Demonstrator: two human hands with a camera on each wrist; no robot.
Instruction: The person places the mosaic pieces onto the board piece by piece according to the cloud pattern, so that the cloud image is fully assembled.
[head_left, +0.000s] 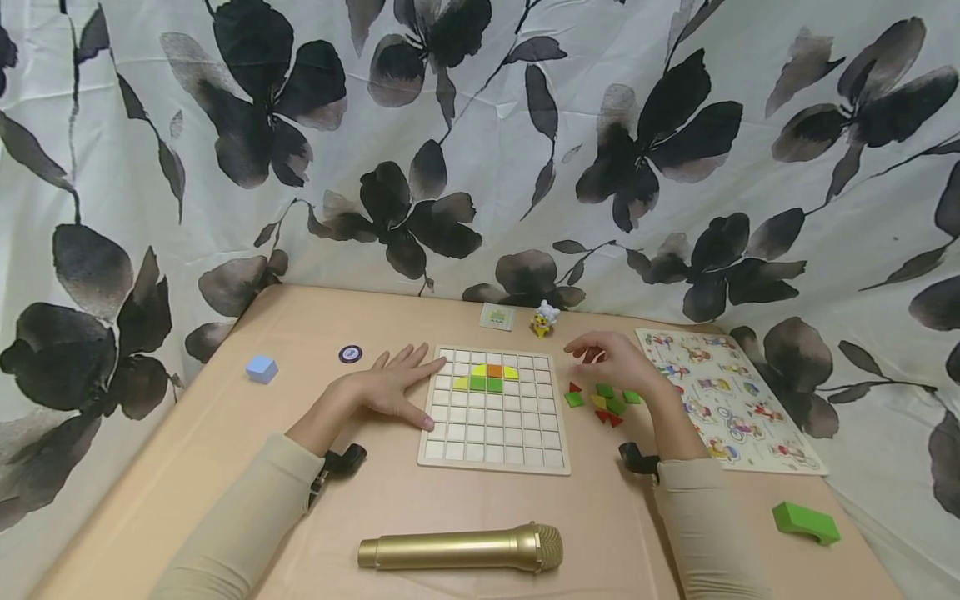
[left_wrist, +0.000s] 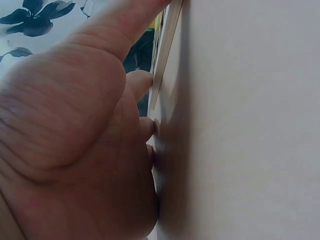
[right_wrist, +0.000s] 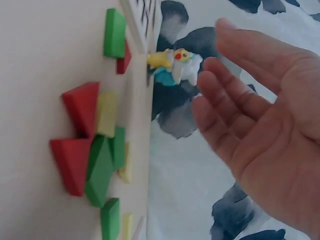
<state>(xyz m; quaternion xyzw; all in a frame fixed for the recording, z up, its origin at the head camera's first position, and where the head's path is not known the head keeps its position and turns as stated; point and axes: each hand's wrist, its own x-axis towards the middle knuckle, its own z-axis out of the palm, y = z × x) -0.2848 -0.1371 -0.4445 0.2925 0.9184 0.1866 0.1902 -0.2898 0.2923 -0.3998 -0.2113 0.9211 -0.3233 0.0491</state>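
1. White grid board [head_left: 493,432] lies flat at the middle of the bench [head_left: 405,500], with yellow, orange and green tiles [head_left: 495,383] set together in its upper cells, just off centre towards twelve o'clock.
2. Left hand [head_left: 386,393] rests at the board's nine o'clock, fingers spread apart, with index finger and thumb at the board's left edge.
3. Right hand [head_left: 617,364] hovers at two o'clock from the board, fingers loosely bent and gripping nothing.
4. Loose red, green and yellow blocks [head_left: 616,406] lie in a scatter at three o'clock, between the board and a picture board [head_left: 731,400] printed with small figures.
5. Beyond the board, a small card [head_left: 497,317] lies at twelve o'clock and a white-and-yellow figurine [head_left: 543,320] stands at one.
6. Further out are a poker chip [head_left: 350,354] at ten o'clock, a blue cube [head_left: 261,369] at nine, a green arch block [head_left: 806,522] at four and a gold microphone [head_left: 457,550] at six.
7. Floral cloth [head_left: 517,142] hangs behind the bench.
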